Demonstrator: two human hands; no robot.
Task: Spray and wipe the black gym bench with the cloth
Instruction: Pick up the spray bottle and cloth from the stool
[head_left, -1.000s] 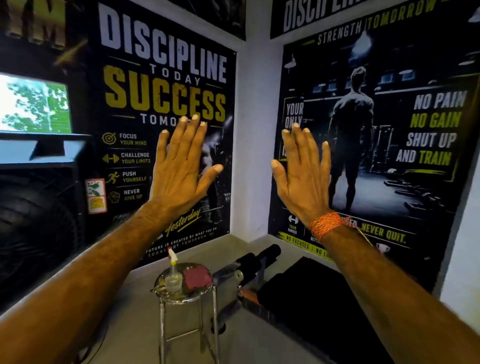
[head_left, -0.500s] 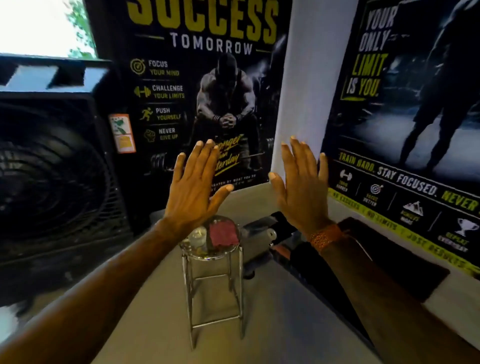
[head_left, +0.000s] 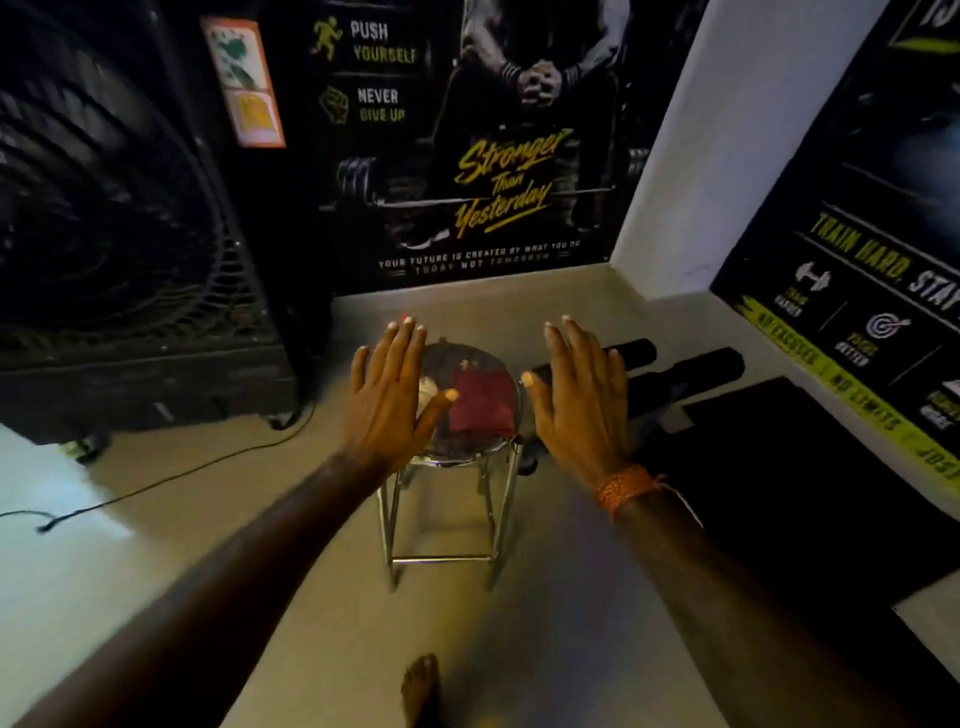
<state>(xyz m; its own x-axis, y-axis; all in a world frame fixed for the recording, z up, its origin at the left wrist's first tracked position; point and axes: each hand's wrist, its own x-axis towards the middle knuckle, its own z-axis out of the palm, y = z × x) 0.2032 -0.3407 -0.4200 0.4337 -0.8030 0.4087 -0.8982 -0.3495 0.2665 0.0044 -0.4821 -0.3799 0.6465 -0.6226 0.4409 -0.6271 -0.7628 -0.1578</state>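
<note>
**Open hands over a stool, bench waiting at the right**

A person's left hand (head_left: 387, 395) and right hand (head_left: 576, 400) were held out flat, backs to the head camera, fingers straight and slightly spread, gripping nothing. An orange thread band (head_left: 623, 488) circled the right wrist.

Between and beneath the hands stood a round steel stool (head_left: 457, 461). A folded maroon cloth (head_left: 480, 402) lay on its seat. Beside the cloth was the pale shape of a spray bottle (head_left: 428, 388), largely blocked by the left thumb and palm and too blurred to make out further.

The black gym bench (head_left: 789, 467) sat to the right of the stool, partly covered by the right forearm. Its long axis ran from two black foam rollers (head_left: 685, 366) at the far end, near the corner of the room, back toward the lower right edge of the frame. It lay alongside the wall that carried a black-and-yellow poster (head_left: 857, 270). The right hand hid the inner ends of the rollers.

A large black fan unit (head_left: 119, 234) filled the left side, and a dark cable (head_left: 171, 475) trailed from it across the pale floor (head_left: 322, 597). A "Stronger Than Yesterday" poster (head_left: 498, 182) covered the far wall. A bare foot (head_left: 421, 686) showed at the bottom edge.
</note>
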